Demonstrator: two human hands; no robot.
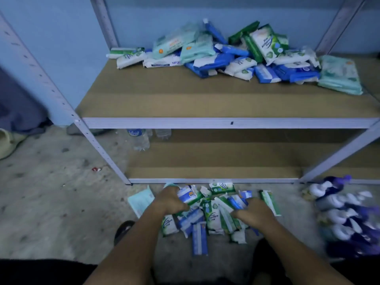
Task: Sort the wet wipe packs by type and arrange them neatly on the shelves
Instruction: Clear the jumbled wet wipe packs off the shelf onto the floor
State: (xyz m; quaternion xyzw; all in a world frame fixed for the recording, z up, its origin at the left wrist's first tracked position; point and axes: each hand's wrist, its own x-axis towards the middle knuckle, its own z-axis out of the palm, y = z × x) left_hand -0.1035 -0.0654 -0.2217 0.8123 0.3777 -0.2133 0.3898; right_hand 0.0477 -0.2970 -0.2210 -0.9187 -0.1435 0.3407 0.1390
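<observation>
Packs lie heaped on the concrete floor (51, 202), just in front of the lower shelf (216, 159) and its front edge. This floor heap (211, 214) mixes green-and-white packs with blue ones. Your left hand (170, 199) is on the heap's left side, fingers curled round a blue-and-white pack (188, 195). Your right hand (255, 213) is on the right side, fingers bent down among blue packs; you cannot tell whether they grip one. A pale teal pack (141, 200) lies flat on the floor just left of the heap. On the upper shelf (185, 99), a second mixed pile (236, 56) runs along the back edge to the back right corner, with teal, blue and green-and-white packs overlapping. Purple-and-white bottles (345, 212) lie on the floor right of the heap. Clear water bottles (140, 138) show below the upper shelf's front edge, near the left post.
</observation>
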